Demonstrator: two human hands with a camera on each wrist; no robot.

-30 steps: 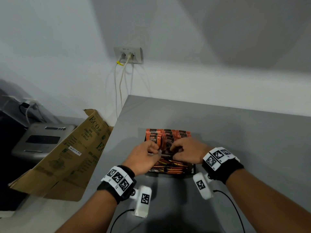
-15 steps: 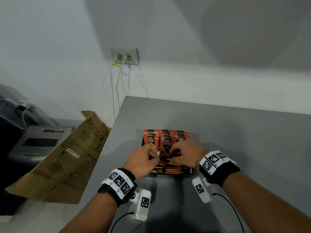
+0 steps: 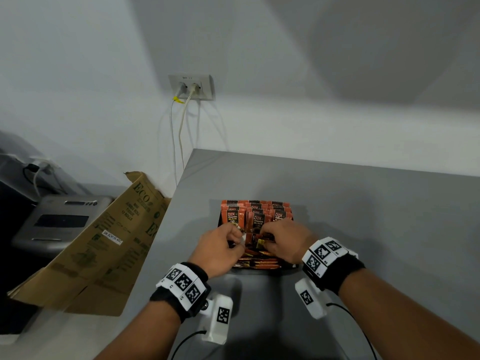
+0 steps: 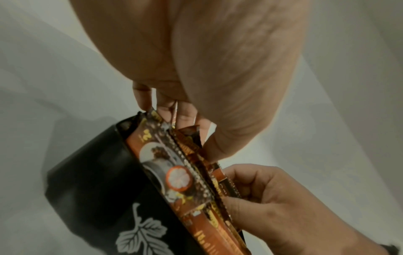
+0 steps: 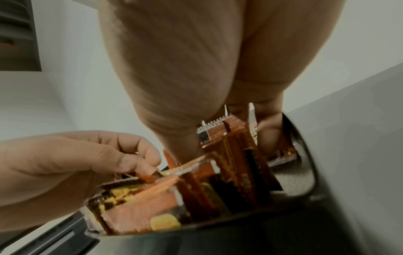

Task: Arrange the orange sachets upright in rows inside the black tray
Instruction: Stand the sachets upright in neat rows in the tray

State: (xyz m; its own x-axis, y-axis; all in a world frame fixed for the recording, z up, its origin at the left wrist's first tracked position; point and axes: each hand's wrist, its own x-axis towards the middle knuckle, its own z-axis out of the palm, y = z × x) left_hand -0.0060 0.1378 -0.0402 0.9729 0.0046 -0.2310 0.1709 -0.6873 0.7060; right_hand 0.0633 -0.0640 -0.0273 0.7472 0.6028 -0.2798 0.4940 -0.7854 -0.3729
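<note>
- Grey countertop met a pale wall carrying a socket plate with two cords hanging from it; a brown cardboard box leaned off the left edge, in front of a grey machine. In the head view we kept both hands over the black tray, which sat near the counter's front. Orange sachets stood upright in rows at the far end, faces toward us; the near end held a flatter, overlapping heap.
- From the same view, our left hand and right hand met at the boundary between rows and heap, both curled, roughly equally close to the loose sachets.
- Looking along the left wrist, our left fingers pinched the top edges of a few sachets leaning along the tray's wall; their long axes ran down and away from the fingertips into the tray. The tray's outside carried a white leaf print.
- Looking along the right wrist, our right fingers clasped a small upright bundle at the far right side of the tray, long axis vertical. The left fingertips nipped a slanted sachet's corner in the middle.
- We judged the leaning ones needed tipping toward the far rows, top edges up.
</note>
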